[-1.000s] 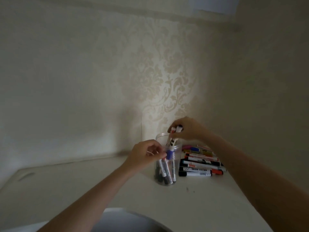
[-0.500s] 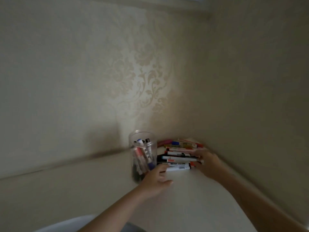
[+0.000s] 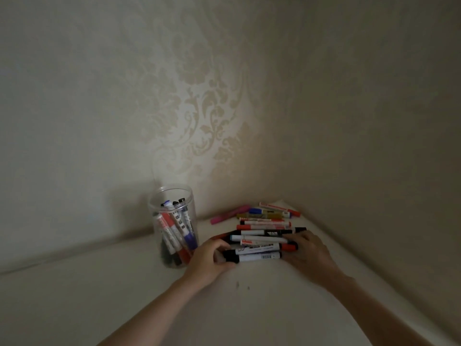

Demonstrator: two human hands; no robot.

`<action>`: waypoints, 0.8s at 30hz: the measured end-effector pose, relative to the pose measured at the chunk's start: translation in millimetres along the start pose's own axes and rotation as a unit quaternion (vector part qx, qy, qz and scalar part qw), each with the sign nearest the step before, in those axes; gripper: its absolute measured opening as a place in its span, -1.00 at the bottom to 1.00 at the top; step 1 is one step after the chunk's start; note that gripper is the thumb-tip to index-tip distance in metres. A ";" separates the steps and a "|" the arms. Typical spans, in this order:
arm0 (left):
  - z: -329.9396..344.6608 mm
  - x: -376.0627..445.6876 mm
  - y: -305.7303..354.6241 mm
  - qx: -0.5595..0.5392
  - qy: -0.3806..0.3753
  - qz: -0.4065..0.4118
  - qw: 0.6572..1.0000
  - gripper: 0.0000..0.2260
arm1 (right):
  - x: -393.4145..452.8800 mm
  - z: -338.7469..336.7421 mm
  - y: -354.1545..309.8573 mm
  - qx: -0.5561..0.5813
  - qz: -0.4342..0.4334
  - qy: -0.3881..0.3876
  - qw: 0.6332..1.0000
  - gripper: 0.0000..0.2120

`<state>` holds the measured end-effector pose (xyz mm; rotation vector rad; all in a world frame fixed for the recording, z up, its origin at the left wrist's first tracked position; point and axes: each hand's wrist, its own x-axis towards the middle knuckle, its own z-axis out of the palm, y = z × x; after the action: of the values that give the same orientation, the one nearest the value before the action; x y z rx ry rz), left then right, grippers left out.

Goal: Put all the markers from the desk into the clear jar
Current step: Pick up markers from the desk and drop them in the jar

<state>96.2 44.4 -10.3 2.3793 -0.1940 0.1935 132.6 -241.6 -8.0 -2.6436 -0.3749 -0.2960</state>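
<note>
The clear jar (image 3: pixel 155 211) stands upright on the pale desk (image 3: pixel 104 295) near the back wall, with several markers (image 3: pixel 174 231) leaning inside it. To its right a pile of loose markers (image 3: pixel 262 238) lies in the desk's corner. My left hand (image 3: pixel 208 260) curls around the left ends of the nearest markers (image 3: pixel 259 257). At their right ends, my right hand (image 3: pixel 308 254) closes over them with the fingers on top. Both hands hold this front bunch between them. A pink marker (image 3: pixel 229 214) and others lie farther back, untouched.
Patterned wallpaper covers the back wall (image 3: pixel 199 108), and a plain wall (image 3: pixel 374 146) closes the right side, forming a corner behind the pile. Two small dark specks (image 3: pixel 242 285) mark the desk in front of my hands.
One second ago my hands were at the jar, the right one dropping markers in. Both have since come down to the pile and closed on the ends of the front markers. The view shifted right.
</note>
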 end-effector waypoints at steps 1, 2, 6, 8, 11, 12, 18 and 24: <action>0.2 1.8 0.1 0.004 -0.003 0.003 1.000 -0.66 | -0.4 0.8 2.1 -0.010 0.002 0.005 1.000 -0.55; 0.0 2.8 -0.2 0.007 -0.008 0.008 1.000 -0.68 | -1.0 0.0 2.8 -0.016 0.004 0.010 1.000 -0.56; -3.0 0.4 -2.2 0.012 -0.043 0.038 0.998 -0.73 | -2.9 -3.2 7.7 0.010 -0.035 -0.003 0.999 -0.64; -3.8 -1.3 -3.8 0.003 -0.059 0.056 0.997 -0.75 | -3.3 -4.2 8.2 0.045 -0.065 -0.001 0.997 -0.66; -3.8 -4.8 -3.8 -0.011 -0.072 0.067 0.995 -0.76 | -3.8 -2.6 2.2 0.057 -0.108 0.004 0.992 -0.63; -3.8 -5.9 -3.8 -0.019 -0.072 0.067 0.995 -0.76 | -3.7 -2.1 -0.7 0.056 -0.115 0.006 0.992 -0.63; -18.1 -17.6 1.8 -0.152 -0.039 0.010 0.988 -0.82 | -14.5 -7.0 -11.2 0.104 -0.088 0.003 0.991 -0.76; -38.6 -39.5 4.5 -0.225 0.008 -0.012 0.974 -0.78 | -22.5 -3.1 -26.0 0.087 -0.087 0.018 0.992 -0.75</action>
<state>53.5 71.0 12.9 1.9269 -0.1804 0.1402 103.0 -225.4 -0.8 -2.4368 -0.5933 -0.3482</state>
